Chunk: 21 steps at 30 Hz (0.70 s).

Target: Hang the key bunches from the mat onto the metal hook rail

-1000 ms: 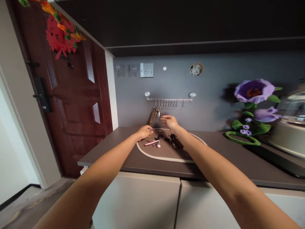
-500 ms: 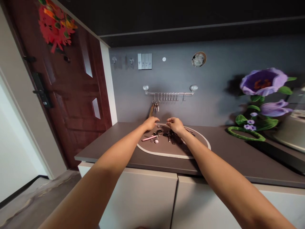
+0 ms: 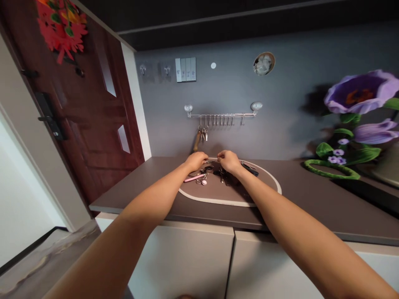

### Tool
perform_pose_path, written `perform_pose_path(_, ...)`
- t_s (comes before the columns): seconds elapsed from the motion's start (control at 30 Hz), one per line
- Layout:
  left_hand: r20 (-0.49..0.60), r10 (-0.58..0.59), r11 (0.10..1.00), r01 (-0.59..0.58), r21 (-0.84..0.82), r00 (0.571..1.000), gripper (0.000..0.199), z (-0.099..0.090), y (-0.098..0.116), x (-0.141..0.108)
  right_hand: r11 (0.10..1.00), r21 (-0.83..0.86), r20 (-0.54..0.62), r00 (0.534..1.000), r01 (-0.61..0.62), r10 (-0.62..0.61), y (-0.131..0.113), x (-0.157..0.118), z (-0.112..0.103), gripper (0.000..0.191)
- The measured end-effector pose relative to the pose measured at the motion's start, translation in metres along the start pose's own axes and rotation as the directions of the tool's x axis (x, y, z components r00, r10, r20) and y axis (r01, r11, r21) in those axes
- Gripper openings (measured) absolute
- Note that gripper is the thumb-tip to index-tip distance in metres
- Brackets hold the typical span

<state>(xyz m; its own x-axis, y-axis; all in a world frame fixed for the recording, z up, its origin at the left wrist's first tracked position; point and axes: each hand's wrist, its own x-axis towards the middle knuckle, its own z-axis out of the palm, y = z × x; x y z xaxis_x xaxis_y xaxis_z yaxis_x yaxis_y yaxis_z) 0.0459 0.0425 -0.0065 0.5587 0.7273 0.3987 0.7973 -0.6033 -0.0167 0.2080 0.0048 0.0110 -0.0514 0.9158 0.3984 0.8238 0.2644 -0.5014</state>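
Both hands are over an oval mat with a pale rim. My left hand is closed in a pinch on a small metallic item, likely a key. A little to its right, my right hand has its fingers pressed together; what they hold is too small to name. Below the left hand lie a pink strap and a pink round charm. Dark keys lie under the right hand. Several keys hang from the left part of a clear hook rail.
Purple artificial flowers with a green ring base stand at the right of the dark counter. A dark red door is at the left. A dark shelf hangs overhead.
The view has shifted a little. My left fingers have closed on the small metallic item, and my right fingers are now pressed together near it.
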Motion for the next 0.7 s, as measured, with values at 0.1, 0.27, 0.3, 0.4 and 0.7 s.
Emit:
perform_pose_path(0.1,0.001,-0.007,1.0,0.007,0.015,1.0,0.02,-0.004,0.0,-0.003,0.998,-0.055,0.01,0.999,0.039,-0.038,-0.003,-0.003,-0.002,0.026)
perform_pose_path(0.27,0.003,-0.005,1.0,0.005,0.009,1.0,0.02,-0.015,0.0,-0.008,0.982,-0.151,0.05,0.993,0.113,-0.106,-0.006,-0.006,-0.002,0.027)
perform_pose_path(0.3,0.005,0.004,1.0,-0.004,0.006,1.0,0.019,-0.018,0.0,-0.008,0.978,-0.166,0.059,0.991,0.126,-0.118,-0.006,-0.006,-0.002,0.026)
perform_pose_path(0.4,0.012,0.03,1.0,-0.03,-0.008,0.999,0.016,-0.026,0.0,-0.01,0.966,-0.2,0.087,0.985,0.161,-0.146,-0.006,-0.007,-0.001,0.024)
perform_pose_path(0.7,-0.017,-0.011,0.966,0.006,-0.258,1.0,0.014,-0.036,0.003,-0.012,0.957,-0.198,0.111,0.975,0.213,-0.194,-0.008,-0.009,-0.003,0.026)
